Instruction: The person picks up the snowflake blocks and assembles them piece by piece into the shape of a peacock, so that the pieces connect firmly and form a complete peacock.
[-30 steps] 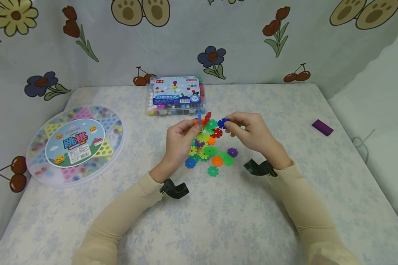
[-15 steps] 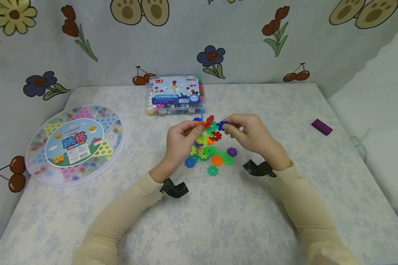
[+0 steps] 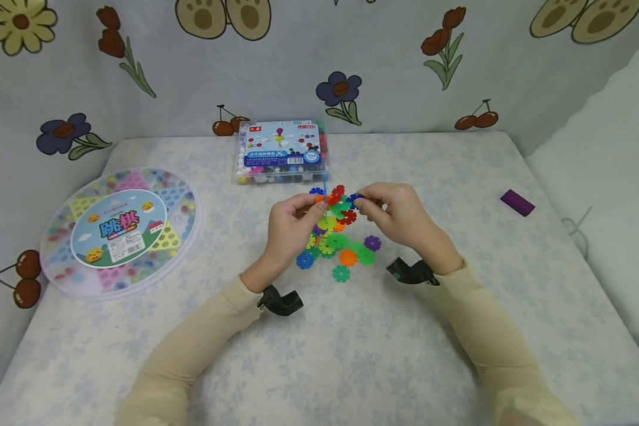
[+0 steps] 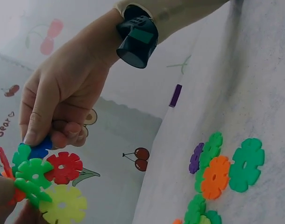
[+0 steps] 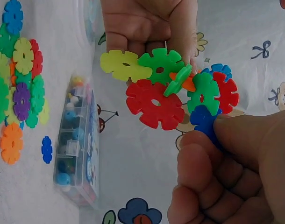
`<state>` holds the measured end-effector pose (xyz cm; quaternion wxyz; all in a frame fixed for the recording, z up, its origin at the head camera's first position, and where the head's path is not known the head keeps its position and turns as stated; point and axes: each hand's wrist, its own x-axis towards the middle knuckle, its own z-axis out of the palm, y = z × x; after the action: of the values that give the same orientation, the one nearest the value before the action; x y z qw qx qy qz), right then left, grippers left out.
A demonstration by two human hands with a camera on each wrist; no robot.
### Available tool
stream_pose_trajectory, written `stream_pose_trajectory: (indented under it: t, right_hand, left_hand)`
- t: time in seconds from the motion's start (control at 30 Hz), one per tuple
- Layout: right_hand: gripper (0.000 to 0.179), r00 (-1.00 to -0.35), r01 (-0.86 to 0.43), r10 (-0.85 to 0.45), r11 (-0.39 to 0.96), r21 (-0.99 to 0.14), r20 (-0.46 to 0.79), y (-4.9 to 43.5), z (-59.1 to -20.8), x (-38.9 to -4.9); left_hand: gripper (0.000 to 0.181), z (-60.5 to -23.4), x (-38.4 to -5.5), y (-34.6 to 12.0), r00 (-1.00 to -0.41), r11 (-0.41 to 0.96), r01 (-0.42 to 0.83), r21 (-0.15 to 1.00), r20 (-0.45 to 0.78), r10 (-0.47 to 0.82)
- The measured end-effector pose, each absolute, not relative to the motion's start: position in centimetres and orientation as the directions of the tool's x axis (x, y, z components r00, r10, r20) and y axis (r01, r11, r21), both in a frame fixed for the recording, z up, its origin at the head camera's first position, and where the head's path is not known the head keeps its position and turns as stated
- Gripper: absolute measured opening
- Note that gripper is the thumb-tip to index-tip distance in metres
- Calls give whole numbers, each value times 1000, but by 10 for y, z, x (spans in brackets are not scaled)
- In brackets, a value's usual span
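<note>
My left hand (image 3: 289, 228) grips a cluster of linked snowflake discs (image 5: 154, 103) above the table. Red, green, yellow, orange and light blue discs, notched round their rims, make up this cluster. Between thumb and fingers, my right hand (image 3: 407, 216) pinches a dark blue snowflake disc (image 5: 203, 121). In the right wrist view that disc meets the edge of a green disc (image 5: 204, 95) on the cluster; how deep the notches sit in each other I cannot tell. Below both hands lies a pile of loose snowflake discs (image 3: 341, 273) in several colours.
A clear box of small beads (image 3: 282, 151) stands behind the pile. On the left lies a round Chinese checkers set (image 3: 119, 228). A purple block (image 3: 518, 202) rests at the right of the table, and a patterned cloth (image 3: 277, 77) hangs behind.
My right hand has shifted slightly left and brought the dark blue disc against the cluster. The light blue disc by my left thumb has turned edge-on. The loose pile stays put.
</note>
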<state>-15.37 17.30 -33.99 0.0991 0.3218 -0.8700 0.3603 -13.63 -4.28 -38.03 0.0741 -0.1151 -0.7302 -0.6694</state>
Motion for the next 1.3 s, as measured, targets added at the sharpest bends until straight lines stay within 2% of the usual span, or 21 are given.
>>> stream_pose_trajectory:
  t: [0.17,0.3,0.37,0.43,0.57,0.7,0.8,0.97,1.1,1.3]
  right_hand:
    - [15,-824,-561,-435,546,-622,362,174,-341,-157]
    - [24,-873,-474,-406,582,-661,268,180,-342,-161]
    - [26,-890,-421,-425,631,-652,163,183,-343,-165]
    - [26,-891,-359,-455,704,-612,-1,187,-347,-171]
    - [26,-820,-268,-456,839,-473,-345,191,-359,-180]
    - [25,-768,-202,-381,907,-370,-514,190,-370,-183]
    - [24,-761,-180,-346,925,-335,-548,191,-373,-183]
    - [22,-758,-184,-352,923,-338,-549,190,-375,-182]
    - [20,-751,-187,-363,918,-351,-551,190,-376,-183]
    - [28,-736,-198,-388,907,-372,-555,190,-381,-185]
  left_hand:
    - [18,-380,-141,-47,-980,96,192,977,185,79]
    - [20,-379,-145,-49,-994,-2,91,996,91,55]
    - [20,-378,-147,-50,-998,-93,33,995,37,43]
    - [17,-377,-149,-50,-999,-192,-30,981,-24,37]
    - [7,-376,-150,-49,-988,-393,-157,906,-148,54]
    - [7,-374,-152,-51,-967,-537,-251,805,-238,95]
    - [7,-374,-152,-52,-956,-588,-286,756,-270,117]
    - [10,-373,-152,-52,-952,-613,-291,734,-284,112]
    - [13,-371,-152,-51,-959,-611,-270,744,-267,99]
    - [14,-370,-149,-51,-968,-568,-242,787,-235,87]
